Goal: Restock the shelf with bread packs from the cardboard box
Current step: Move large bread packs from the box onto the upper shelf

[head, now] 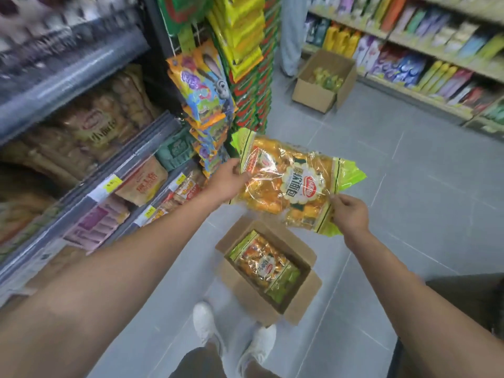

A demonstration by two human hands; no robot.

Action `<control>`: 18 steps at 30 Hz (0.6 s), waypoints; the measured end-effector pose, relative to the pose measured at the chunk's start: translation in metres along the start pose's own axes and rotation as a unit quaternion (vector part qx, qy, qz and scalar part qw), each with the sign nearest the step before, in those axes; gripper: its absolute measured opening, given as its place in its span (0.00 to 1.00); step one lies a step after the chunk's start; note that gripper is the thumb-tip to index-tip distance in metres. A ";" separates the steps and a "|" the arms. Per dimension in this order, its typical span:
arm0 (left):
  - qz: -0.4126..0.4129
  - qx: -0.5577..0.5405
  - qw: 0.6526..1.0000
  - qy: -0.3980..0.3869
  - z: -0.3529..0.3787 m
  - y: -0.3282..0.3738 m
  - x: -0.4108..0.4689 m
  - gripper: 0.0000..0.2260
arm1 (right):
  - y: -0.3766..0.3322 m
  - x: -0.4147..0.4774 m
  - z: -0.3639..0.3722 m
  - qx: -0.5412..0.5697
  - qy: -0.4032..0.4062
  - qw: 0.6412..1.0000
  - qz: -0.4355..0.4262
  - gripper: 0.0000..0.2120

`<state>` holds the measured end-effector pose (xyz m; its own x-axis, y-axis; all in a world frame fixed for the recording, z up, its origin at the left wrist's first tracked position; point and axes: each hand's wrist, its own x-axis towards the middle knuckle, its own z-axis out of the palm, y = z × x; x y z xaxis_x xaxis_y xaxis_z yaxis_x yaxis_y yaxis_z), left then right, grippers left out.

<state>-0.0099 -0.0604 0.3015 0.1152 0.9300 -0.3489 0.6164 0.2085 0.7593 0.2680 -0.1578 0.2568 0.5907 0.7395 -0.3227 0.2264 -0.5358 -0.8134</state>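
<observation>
A clear bread pack (291,184) with yellow-green ends and a red round label hangs in the air above the floor. My left hand (227,184) grips its left edge. My right hand (349,214) pinches its lower right end. Below, an open cardboard box (300,306) stands on the grey floor by my feet, with another bread pack (266,264) lying inside. The shelf (114,170) with bread and snack bags runs along the left, blurred.
Hanging snack packets (204,99) and a green-red stack stand at the shelf end. A second open cardboard box (321,83) sits on the floor farther back, beside a person's legs (290,34). Shelves of goods (425,55) line the right side. My white shoes (231,334) are near the box.
</observation>
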 end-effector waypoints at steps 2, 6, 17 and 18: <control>0.004 -0.019 0.999 0.027 -0.023 0.006 -0.019 0.28 | -0.025 -0.012 -0.004 0.000 -0.014 0.999 -0.030 0.16; 0.015 -0.035 0.997 0.068 -0.073 0.014 -0.054 0.25 | -0.074 -0.038 -0.004 -0.009 -0.045 0.994 -0.100 0.18; 0.083 -0.057 0.970 0.223 -0.221 -0.013 -0.171 0.05 | -0.207 -0.159 0.040 -0.009 -0.100 0.958 -0.269 0.19; 0.087 -0.059 0.964 0.246 -0.233 -0.019 -0.184 0.06 | -0.216 -0.173 0.046 0.000 -0.103 0.954 -0.282 0.18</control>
<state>-0.2243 -0.1645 0.4795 -0.1924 0.9788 0.0703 0.5255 0.0423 0.8497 0.0811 -0.1514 0.4666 0.2100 0.9745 0.0786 0.4644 -0.0286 -0.8852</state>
